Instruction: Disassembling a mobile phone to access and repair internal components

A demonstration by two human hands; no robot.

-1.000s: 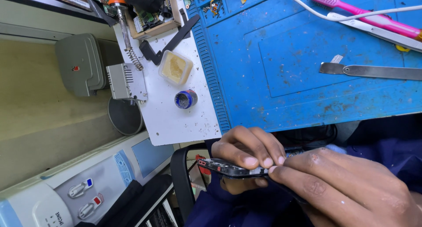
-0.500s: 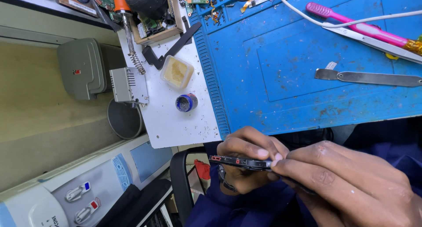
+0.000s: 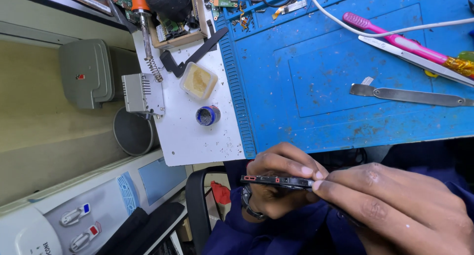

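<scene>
My left hand grips a thin dark phone, held edge-on just below the front edge of the blue work mat. Small red parts show along the phone's edge. There is a watch on that wrist. My right hand comes in from the right, its fingertips pinched against the phone's right end where they meet the left fingers. Whether it holds a small tool there is hidden. Both hands hover over my lap in dark blue clothing.
On the mat lie a metal pry bar, a pink toothbrush, tweezers and a white cable. The white bench holds a flux tub, a small blue pot, a soldering iron and a grey stand. A water dispenser sits at the lower left.
The view has drifted slightly. My hands stay together on the phone, which has tilted a little flatter; the fingers have shifted only slightly.
</scene>
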